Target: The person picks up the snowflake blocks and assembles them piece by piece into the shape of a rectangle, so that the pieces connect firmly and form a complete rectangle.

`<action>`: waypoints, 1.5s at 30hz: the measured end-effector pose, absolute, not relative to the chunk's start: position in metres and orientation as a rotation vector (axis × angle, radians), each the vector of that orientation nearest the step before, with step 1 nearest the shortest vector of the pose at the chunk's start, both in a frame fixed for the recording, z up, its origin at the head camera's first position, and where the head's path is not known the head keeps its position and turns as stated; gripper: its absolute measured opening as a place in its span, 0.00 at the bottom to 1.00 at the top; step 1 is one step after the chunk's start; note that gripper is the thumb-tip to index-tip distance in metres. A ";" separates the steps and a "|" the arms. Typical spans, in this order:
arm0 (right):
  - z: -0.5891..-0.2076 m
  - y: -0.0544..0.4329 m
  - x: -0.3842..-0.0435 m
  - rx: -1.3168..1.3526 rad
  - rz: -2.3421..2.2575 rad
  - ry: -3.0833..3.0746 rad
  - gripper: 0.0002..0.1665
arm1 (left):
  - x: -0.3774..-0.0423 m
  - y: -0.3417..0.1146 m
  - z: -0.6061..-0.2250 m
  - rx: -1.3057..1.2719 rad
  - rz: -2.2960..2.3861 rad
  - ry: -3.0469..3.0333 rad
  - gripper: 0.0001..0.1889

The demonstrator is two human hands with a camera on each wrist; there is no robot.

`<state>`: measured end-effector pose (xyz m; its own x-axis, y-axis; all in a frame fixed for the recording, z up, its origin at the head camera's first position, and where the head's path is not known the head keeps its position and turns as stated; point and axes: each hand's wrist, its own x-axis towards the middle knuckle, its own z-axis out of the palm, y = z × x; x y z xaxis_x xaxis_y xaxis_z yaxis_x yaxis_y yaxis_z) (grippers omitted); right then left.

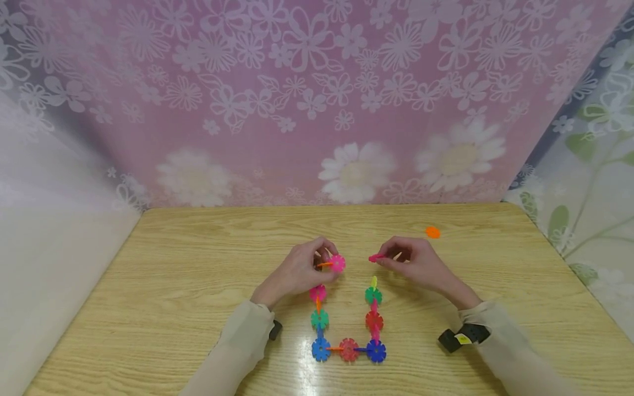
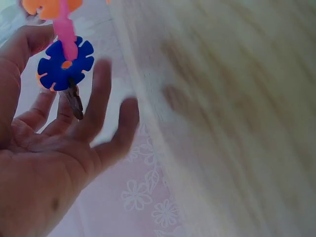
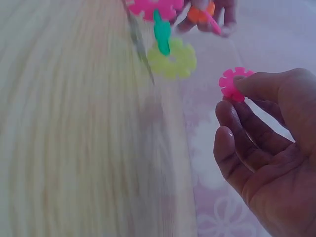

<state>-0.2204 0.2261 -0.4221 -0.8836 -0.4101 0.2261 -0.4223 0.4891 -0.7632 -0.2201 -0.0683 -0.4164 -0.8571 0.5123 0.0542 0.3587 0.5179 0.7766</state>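
My left hand (image 1: pixel 297 269) pinches short linked slotted plastic discs, an orange piece (image 1: pixel 324 264) with a pink disc (image 1: pixel 338 263) at its right end. In the left wrist view, a blue disc (image 2: pixel 65 64) and a dark brown piece (image 2: pixel 74 101) hang near the spread lower fingers. My right hand (image 1: pixel 413 261) holds a loose pink disc (image 3: pixel 236 84) between thumb and fingertips. Below the hands, a U-shaped chain lies on the table; its right arm ends in a yellow disc (image 1: pixel 374 282) joined to a green disc (image 1: pixel 373 296). A pink disc (image 1: pixel 318 292) tops the left arm, partly behind my left hand.
A single orange disc (image 1: pixel 433 232) lies on the wooden table (image 1: pixel 198 236), beyond my right hand. Blue discs mark the chain's near corners, with a red disc (image 1: pixel 349 350) between them. Behind the table's far edge hangs a flowered pink curtain (image 1: pixel 277 110).
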 end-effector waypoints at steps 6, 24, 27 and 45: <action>-0.422 0.212 -0.216 0.787 1.380 -2.673 0.03 | -0.221 -0.068 -0.418 0.755 1.289 2.537 0.17; -0.421 0.191 -0.214 0.797 1.430 -2.652 0.04 | -0.220 -0.067 -0.414 0.728 1.326 2.520 0.16; -0.421 0.189 -0.214 0.813 1.418 -2.647 0.04 | -0.220 -0.067 -0.415 0.744 1.327 2.523 0.16; -0.426 0.180 -0.215 0.894 1.376 -2.565 0.06 | -0.220 -0.062 -0.416 0.783 1.302 2.571 0.15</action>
<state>-0.2151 0.1801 -0.4264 -0.8234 -0.4497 0.3461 -0.5371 0.4208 -0.7310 -0.2200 -0.0620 -0.4160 -0.8513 0.5162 0.0937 0.3811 0.4858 0.7866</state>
